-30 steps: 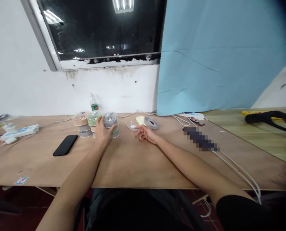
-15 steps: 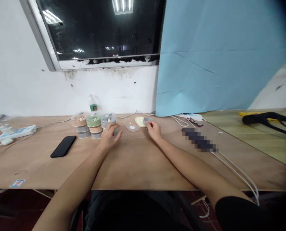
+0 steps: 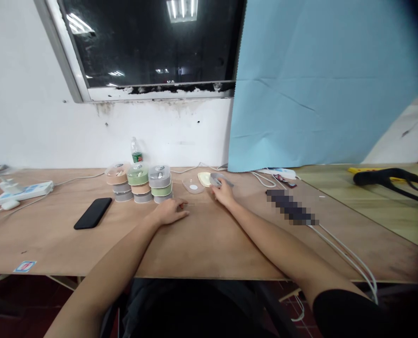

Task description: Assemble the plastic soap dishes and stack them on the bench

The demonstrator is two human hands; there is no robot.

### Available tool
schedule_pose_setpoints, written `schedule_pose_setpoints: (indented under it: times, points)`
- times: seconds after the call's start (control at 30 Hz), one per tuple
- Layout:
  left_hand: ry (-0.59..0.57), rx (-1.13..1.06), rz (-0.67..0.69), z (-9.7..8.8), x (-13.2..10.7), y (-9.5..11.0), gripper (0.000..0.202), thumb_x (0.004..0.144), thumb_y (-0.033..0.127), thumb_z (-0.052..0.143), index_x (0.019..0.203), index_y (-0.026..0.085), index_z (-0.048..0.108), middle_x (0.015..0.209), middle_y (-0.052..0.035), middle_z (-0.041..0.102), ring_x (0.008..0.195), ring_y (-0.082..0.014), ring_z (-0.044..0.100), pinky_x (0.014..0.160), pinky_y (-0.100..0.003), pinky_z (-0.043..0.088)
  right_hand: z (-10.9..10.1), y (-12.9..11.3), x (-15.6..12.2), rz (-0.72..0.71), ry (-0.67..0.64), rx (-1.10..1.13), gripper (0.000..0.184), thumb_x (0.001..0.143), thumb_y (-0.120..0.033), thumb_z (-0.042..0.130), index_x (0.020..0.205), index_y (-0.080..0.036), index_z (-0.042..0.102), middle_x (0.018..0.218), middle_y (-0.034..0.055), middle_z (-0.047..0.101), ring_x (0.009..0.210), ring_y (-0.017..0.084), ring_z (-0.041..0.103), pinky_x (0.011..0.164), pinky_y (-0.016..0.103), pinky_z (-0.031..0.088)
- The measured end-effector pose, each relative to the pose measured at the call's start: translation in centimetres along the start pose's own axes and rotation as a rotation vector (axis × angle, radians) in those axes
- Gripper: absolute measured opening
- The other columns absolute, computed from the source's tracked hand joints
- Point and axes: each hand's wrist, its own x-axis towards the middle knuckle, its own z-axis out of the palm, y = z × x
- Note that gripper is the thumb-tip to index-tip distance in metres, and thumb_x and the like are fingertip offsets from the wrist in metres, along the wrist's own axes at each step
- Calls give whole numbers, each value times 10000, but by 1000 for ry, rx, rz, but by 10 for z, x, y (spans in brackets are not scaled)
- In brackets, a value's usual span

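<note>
Three short stacks of round lidded containers (image 3: 141, 182), tan, green and grey, stand at the back of the wooden table (image 3: 202, 239). My left hand (image 3: 170, 212) lies flat on the table just in front of them, fingers stretched out, holding nothing. My right hand (image 3: 223, 191) is closed on a grey round container part (image 3: 216, 178) beside a cream-coloured piece (image 3: 204, 177). A clear lid (image 3: 192, 186) lies just left of them.
A black phone (image 3: 92, 212) lies at the left. A white power strip (image 3: 26, 191) and chargers sit far left. A plastic bottle (image 3: 136, 151) stands by the wall. White cables (image 3: 346, 253) run along the right, below a blue sheet (image 3: 321, 80).
My left hand has left the grey stack and come down flat on the table. My right hand has moved back and taken hold of the grey part.
</note>
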Motion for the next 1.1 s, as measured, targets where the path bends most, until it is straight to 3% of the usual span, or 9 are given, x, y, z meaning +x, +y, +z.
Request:
schedule_pose_setpoints:
  times: [0.2,0.37,0.5,0.67,0.77,0.97,1.1]
  points:
    - [-26,-3,0,4,1,-4,490,832,517,540,1203,199,570,1098,-85,644,939,-223,614,815,-322,465,2,-2,-4,-182,-19,-61,327,795,-335,546,1075,-183,617,852,36,667,780,181,606,763,317,460]
    - [-22,-12,22,4,1,-5,505,832,528,533,1212,197,565,1099,-91,633,942,-225,611,808,-330,469,-4,-5,-5,-218,16,-177,281,797,-316,550,1023,-177,643,1056,74,641,945,204,588,874,342,436]
    - [-21,-10,26,2,0,-3,527,827,547,535,1218,195,562,1091,-94,631,937,-229,610,812,-337,469,-9,-3,-3,-304,-17,-301,329,825,-343,544,1092,-172,631,1173,103,597,1085,235,535,957,365,389]
    - [-33,-2,32,1,-1,-3,566,814,573,543,1232,192,549,1111,-94,624,954,-229,609,822,-332,469,-5,3,0,-354,-204,-486,502,816,-459,585,1233,-181,569,1355,134,498,1247,305,414,1024,416,311]
    - [-30,-8,33,1,-1,-3,567,818,576,534,1230,187,549,1107,-94,628,952,-229,611,826,-334,468,-6,0,-2,-354,-245,-536,487,812,-481,585,1208,-198,589,1291,123,555,1180,302,468,962,392,352]
    - [-27,-21,22,3,-1,-3,570,813,572,544,1231,185,546,1120,-98,624,958,-229,608,824,-330,467,-13,-17,-12,-398,-214,-533,243,774,-377,644,950,-211,677,864,59,674,844,219,571,764,306,383]
    - [-35,-27,5,3,-2,-5,577,813,577,542,1248,198,531,1130,-96,625,977,-238,604,825,-334,467,-11,-17,-15,-416,-216,-472,179,788,-371,623,811,-198,665,834,49,660,800,184,564,690,265,362]
